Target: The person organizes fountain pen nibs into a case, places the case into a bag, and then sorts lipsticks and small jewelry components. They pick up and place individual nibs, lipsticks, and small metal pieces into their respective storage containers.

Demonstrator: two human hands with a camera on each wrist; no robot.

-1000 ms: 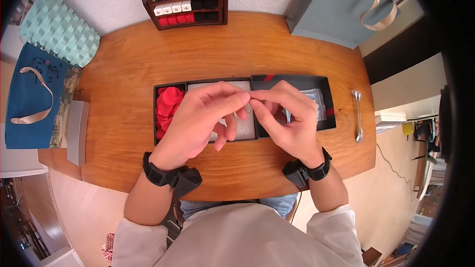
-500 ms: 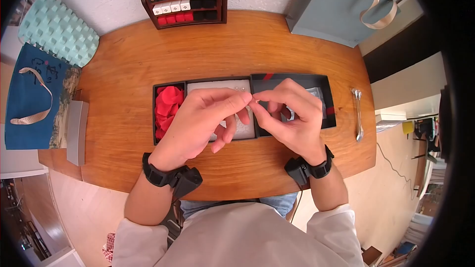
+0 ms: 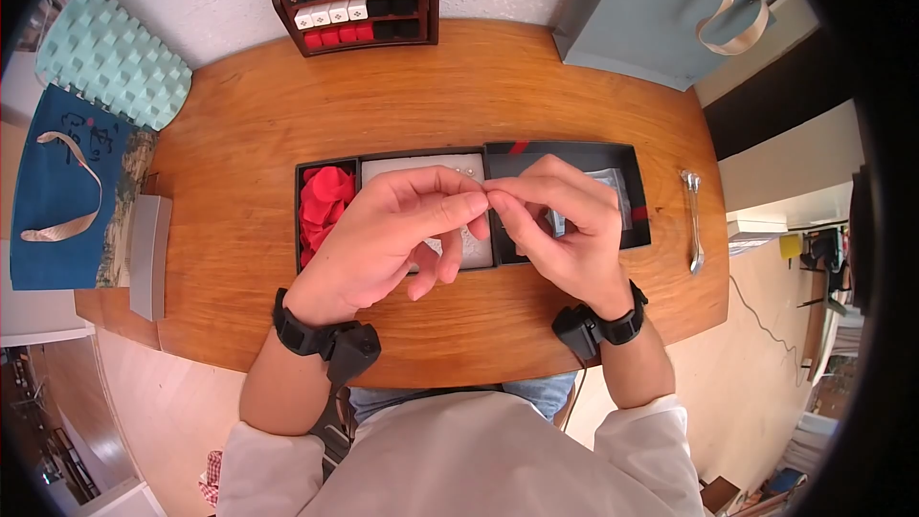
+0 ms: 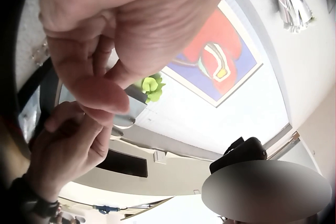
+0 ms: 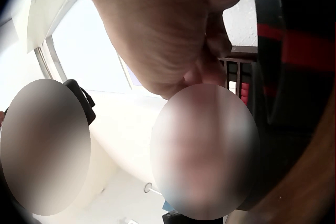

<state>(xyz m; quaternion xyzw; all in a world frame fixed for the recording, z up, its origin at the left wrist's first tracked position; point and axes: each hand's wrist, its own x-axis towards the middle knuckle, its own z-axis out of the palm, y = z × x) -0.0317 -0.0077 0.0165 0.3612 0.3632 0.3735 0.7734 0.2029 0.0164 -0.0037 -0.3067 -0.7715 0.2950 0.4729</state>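
My left hand (image 3: 388,235) and right hand (image 3: 570,220) meet at the fingertips above a black box (image 3: 421,152). Each pinches with thumb and forefinger; I cannot tell what the tiny thing between them is, as the fingertips mostly hide it. The left hand's other fingers curl loosely underneath. Below the hands, a white foam insert (image 3: 379,168) carries small shiny pieces (image 3: 466,172). Red petal-like pieces (image 3: 325,199) fill the box's left compartment. In the left wrist view the right hand (image 4: 71,148) reaches up to the left thumb and fingers.
A second black tray (image 3: 507,163) with a clear plastic packet (image 3: 613,187) adjoins on the right. Silver tongs (image 3: 691,220) lie farther right. Behind stand a wooden rack (image 3: 431,0) and a grey bag (image 3: 622,19); a blue bag (image 3: 67,191) and grey box (image 3: 149,258) stand left.
Both hands stay nearly in place. The right thumb and forefinger, slightly parted half a second ago, have come together, and the left thumb has shifted a little down and right.
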